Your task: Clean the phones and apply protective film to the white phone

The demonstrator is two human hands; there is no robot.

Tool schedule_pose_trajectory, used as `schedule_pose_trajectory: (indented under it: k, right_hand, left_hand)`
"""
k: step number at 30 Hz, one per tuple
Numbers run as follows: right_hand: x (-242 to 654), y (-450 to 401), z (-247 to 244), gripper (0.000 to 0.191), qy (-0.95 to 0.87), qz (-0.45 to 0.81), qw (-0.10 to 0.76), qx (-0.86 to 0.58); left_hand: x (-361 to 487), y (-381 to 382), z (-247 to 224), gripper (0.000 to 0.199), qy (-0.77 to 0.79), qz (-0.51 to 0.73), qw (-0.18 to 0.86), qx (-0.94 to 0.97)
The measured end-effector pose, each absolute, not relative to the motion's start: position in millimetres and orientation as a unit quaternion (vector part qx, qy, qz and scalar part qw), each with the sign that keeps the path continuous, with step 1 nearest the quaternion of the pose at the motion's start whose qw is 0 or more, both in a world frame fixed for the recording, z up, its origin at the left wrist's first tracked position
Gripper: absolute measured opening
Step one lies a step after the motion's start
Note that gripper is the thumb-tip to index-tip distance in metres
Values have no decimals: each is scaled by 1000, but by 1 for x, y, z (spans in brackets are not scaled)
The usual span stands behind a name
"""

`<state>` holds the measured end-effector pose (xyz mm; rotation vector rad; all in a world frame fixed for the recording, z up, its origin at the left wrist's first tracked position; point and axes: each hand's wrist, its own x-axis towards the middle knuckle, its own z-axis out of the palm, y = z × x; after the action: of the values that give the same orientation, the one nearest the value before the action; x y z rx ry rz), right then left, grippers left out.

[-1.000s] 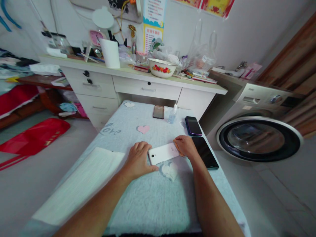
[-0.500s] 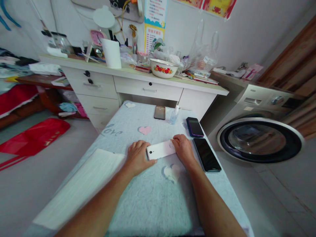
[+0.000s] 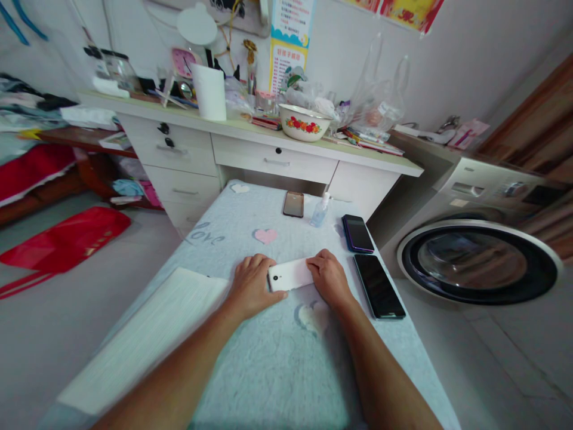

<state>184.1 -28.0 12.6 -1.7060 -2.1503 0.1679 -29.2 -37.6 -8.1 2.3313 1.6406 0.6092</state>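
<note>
A white smartphone (image 3: 290, 276) lies back up on the cloth-covered table, its camera end toward the left. My left hand (image 3: 255, 283) grips that end, thumb along the near edge and fingers at the far side. On the phone's right part rest the bunched fingertips of my right hand (image 3: 329, 276); whatever they may pinch is hidden. To the right lie a large black-screened phone (image 3: 379, 286) and a smaller dark phone (image 3: 358, 233). A clear spray bottle (image 3: 319, 212) stands beyond my hands, beside a brown phone case (image 3: 293, 204).
A folded whitish cloth (image 3: 147, 340) lies under my left forearm. Behind the table stands a white desk (image 3: 273, 152) with a flowered enamel bowl (image 3: 304, 124) and a paper roll (image 3: 209, 92). A washing machine (image 3: 478, 179) is at the right, a red bag (image 3: 67, 239) on the floor at left.
My right hand's fingertips have slid left from the phone's right end onto its back. My left hand keeps its grip. The whole view has shifted slightly.
</note>
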Motion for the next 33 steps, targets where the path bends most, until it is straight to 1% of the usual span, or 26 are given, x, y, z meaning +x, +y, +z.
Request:
schedule_pose_trajectory:
  k: [4, 13, 18, 23, 27, 33]
  right_hand:
    - [173, -32, 14, 25, -799, 62, 198, -565]
    - [155, -38, 10, 20, -858, 74, 202, -466]
    - [156, -35, 12, 21, -849, 55, 181, -494]
    - [163, -31, 9, 23, -813, 37, 191, -548]
    - [159, -33, 6, 24, -822, 53, 199, -531]
    - [144, -35, 6, 19, -850, 59, 190, -489]
  left_hand:
    - [-29, -37, -8, 55, 557, 207, 121, 795]
    - [-29, -38, -4, 55, 549, 218, 132, 796]
    - [-30, -37, -4, 56, 551, 214, 141, 794]
    - [-36, -35, -1, 60, 535, 196, 174, 803]
    - [-38, -35, 0, 60, 544, 194, 175, 798]
    - [-38, -35, -2, 55, 544, 205, 166, 796]
